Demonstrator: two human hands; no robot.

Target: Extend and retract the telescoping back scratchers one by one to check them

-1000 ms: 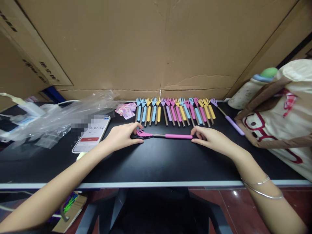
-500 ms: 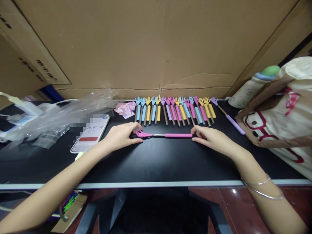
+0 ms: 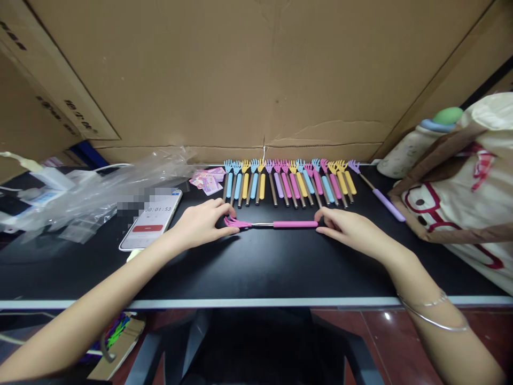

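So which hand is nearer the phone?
Left. The left hand, pinching the pink scratcher at its claw, lies beside the phone; the right hand is farther right, at the handle end.

Left hand [image 3: 200, 223] and right hand [image 3: 348, 229] pinch opposite ends of a pink back scratcher [image 3: 272, 224] lying on the black table [image 3: 256, 262].

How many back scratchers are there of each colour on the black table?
Blue back scratchers: 5
Yellow back scratchers: 5
Pink back scratchers: 5
Purple back scratchers: 2
Total: 17
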